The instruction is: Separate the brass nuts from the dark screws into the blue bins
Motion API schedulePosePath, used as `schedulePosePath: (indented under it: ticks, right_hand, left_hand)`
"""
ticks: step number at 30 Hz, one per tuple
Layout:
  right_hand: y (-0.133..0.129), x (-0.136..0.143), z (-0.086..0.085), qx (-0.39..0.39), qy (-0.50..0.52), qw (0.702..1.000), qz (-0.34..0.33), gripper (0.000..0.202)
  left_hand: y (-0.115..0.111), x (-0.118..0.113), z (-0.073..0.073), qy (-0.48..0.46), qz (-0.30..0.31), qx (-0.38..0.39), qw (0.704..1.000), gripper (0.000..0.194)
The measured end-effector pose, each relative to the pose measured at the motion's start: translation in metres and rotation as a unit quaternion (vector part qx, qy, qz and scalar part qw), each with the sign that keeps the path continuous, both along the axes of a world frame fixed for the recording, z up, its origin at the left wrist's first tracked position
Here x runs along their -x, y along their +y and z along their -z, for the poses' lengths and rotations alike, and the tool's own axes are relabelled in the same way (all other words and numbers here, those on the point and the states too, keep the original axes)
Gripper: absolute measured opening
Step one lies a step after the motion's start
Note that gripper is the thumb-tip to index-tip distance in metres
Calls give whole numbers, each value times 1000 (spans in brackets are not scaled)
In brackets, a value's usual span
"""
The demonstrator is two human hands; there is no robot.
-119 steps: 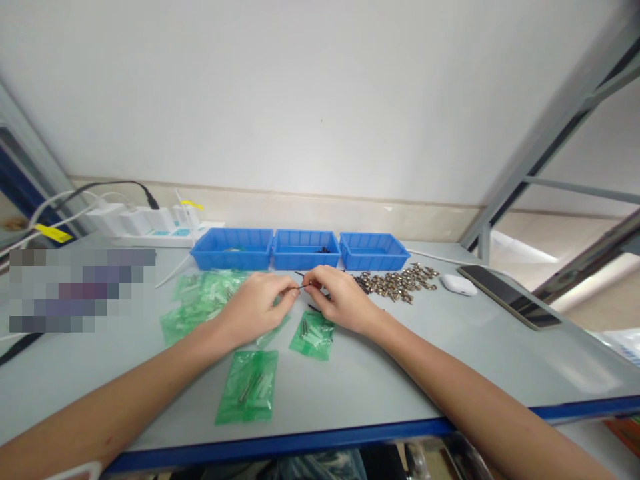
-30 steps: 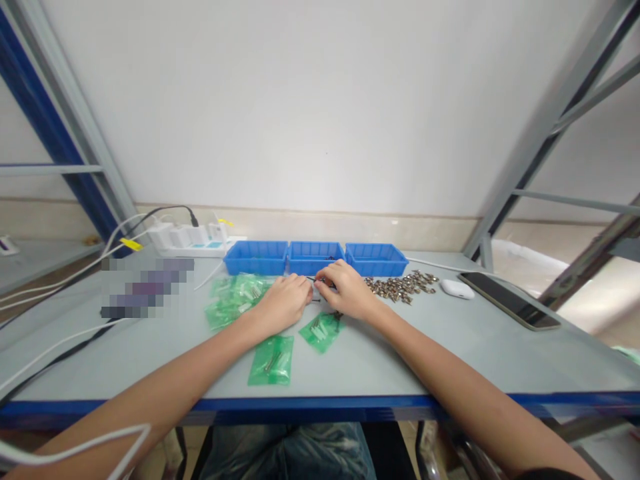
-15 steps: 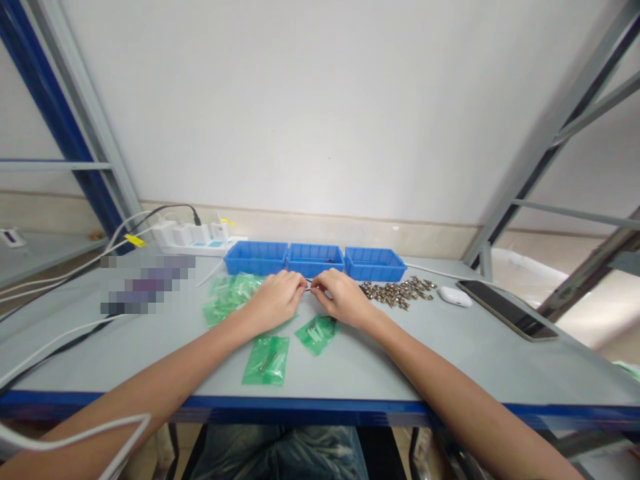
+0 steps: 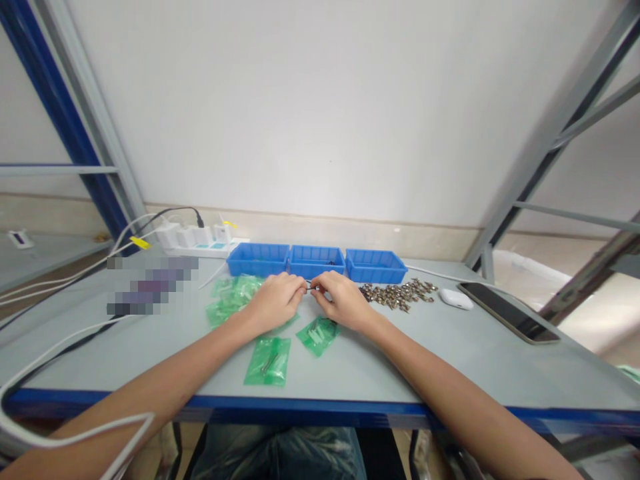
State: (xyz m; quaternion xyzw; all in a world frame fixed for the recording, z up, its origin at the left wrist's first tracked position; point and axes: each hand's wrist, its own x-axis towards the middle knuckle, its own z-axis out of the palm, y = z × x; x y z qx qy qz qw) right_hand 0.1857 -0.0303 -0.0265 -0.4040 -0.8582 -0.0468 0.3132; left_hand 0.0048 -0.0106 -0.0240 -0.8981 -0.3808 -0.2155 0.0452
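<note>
My left hand (image 4: 280, 300) and my right hand (image 4: 340, 299) meet at the middle of the table, fingertips pinched and a small gap between them. A thin dark piece (image 4: 311, 288) spans the gap, held at both ends; its details are too small to tell. Under and left of my left hand lies a pile of green plastic bags (image 4: 231, 299). One green bag (image 4: 318, 335) with small metal parts lies just below my right hand, another (image 4: 268, 361) nearer the front edge. A heap of small metal parts (image 4: 400, 293) spreads right of my right hand.
Three blue trays (image 4: 258, 259), (image 4: 316, 261), (image 4: 376, 266) stand in a row behind my hands. On the right are a white case (image 4: 455, 299) and a phone (image 4: 507, 312). A power strip (image 4: 195, 239) with cables and a blurred object (image 4: 153, 285) are on the left.
The view has shifted very slightly. Both hands stay in nearly the same place, still pinching the thin dark piece between them.
</note>
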Motion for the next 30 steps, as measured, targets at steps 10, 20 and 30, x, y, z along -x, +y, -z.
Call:
schedulePosePath:
  ticks: [10, 20, 30]
  right_hand:
    - [-2, -1, -2, 0, 38, 999, -7, 11]
    - [2, -5, 2, 2, 35, 999, -23, 11]
    - [-1, -5, 1, 23, 54, 998, -28, 12]
  left_hand:
    - [-1, 1, -2, -85, 11, 33, 996, 13]
    - [2, 2, -1, -68, 26, 37, 997, 22]
    - [-2, -3, 3, -81, 26, 40, 996, 16]
